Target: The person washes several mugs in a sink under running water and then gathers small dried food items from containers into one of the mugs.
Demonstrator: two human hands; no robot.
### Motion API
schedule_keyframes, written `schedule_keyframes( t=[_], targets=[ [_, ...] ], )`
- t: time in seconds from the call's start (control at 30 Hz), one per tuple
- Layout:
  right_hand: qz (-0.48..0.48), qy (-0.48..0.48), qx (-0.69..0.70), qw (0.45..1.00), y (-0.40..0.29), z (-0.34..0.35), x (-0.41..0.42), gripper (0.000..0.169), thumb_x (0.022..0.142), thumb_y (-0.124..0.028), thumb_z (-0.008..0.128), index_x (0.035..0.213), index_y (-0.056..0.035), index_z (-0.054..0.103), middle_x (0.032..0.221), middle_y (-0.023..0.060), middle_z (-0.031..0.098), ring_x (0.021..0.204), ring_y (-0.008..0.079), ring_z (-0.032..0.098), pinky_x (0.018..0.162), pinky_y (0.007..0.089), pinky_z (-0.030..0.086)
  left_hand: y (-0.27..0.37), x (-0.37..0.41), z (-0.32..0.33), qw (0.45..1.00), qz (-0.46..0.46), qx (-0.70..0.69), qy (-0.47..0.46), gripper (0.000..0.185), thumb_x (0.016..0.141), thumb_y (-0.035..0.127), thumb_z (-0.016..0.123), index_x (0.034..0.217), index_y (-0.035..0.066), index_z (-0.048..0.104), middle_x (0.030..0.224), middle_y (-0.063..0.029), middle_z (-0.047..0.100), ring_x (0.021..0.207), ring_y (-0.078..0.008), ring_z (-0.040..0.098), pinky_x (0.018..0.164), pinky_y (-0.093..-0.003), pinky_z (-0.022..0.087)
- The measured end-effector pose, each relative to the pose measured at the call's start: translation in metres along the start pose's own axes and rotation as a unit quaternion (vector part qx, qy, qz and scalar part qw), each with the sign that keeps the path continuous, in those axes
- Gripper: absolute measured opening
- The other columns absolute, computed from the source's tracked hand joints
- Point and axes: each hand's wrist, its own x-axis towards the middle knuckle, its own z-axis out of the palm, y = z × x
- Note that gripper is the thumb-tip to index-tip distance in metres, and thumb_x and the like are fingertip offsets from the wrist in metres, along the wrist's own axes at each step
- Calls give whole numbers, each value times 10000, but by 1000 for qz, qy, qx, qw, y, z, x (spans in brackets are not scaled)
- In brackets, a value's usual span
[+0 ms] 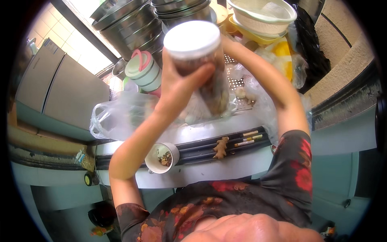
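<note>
A large clear jar (216, 90) with a white lid (193, 37) is held up, tilted, over the windowsill counter; dark brown contents show through its wall. My left hand (181, 75) wraps its near left side, thumb across the front below the lid. At the jar's upper right, my right hand (226, 45) is against it, its fingers mostly hidden behind the jar. Below my left forearm stands a white mug (173, 157) with brown dried pieces inside. A piece of ginger root (221, 147) lies across the black window track (196, 149).
Stacked metal pots (130, 33) and a white plastic colander (263, 15) stand behind the jar. A white-and-pink lunch container (143, 72) and a clear plastic bag (118, 116) are at left. Several chalk-like sticks (248, 140) lie in the track, near more plastic bags (266, 99).
</note>
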Motion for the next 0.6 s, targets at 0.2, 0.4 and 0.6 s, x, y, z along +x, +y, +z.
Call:
schedule_keyframes(
  t=[0.2, 0.4, 0.6],
  targets=[
    [225, -222, -64, 946, -23, -45, -62, 230, 847, -172, 563, 980, -21, 673, 888, 155, 691, 784, 271, 669, 627, 389, 503, -69, 77, 20, 997, 60, 41, 28, 806, 676, 181, 823, 1294, 2, 338, 1204, -153, 542, 1097, -218, 554, 918, -339, 477],
    [280, -440, -248, 817, -5, -55, -134, 187, 818, -155, 611, 918, -24, 700, 906, 158, 684, 831, 292, 652, 664, 388, 508, -152, 105, 42, 993, 51, 106, 25, 893, 646, 204, 828, 1346, 1, 312, 1236, -168, 529, 1138, -247, 536, 974, -364, 438],
    [326, -397, -272, 814, -24, -58, -143, 262, 810, -169, 650, 1026, -27, 693, 1098, 163, 672, 1009, 319, 652, 777, 408, 536, -209, 110, 36, 985, 72, 145, 59, 875, 660, 210, 824, 1347, 10, 321, 1275, -174, 495, 1179, -262, 506, 1006, -370, 404]
  ],
)
